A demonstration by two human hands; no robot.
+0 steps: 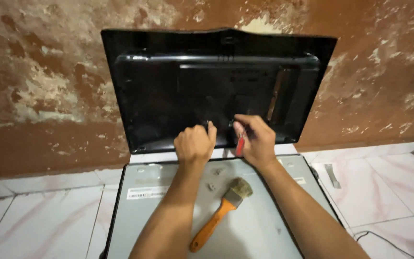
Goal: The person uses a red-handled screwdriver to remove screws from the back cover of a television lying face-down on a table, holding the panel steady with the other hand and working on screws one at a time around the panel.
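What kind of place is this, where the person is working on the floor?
Probably an informal home or small repair spot, not a fitted workshop. The black back cover leans on a peeling reddish wall, the grey panel lies on the tiled floor, and a paintbrush rests on it.

Both hands, the left hand point(195, 144) and the right hand point(256, 139), crowd the lower edge of the black back cover point(216, 86), which leans upright against the wall point(39, 81) and blocks any reach beyond it. Between the forearms, an orange-handled paintbrush point(221, 211) lies slantwise on the grey metal panel point(140, 225), with small loose pieces point(212, 186) near its bristles. The panel's left part lies bare. Right of the panel, the tiled floor point(384, 192) offers passage, save a cable point(384, 240) near the corner.
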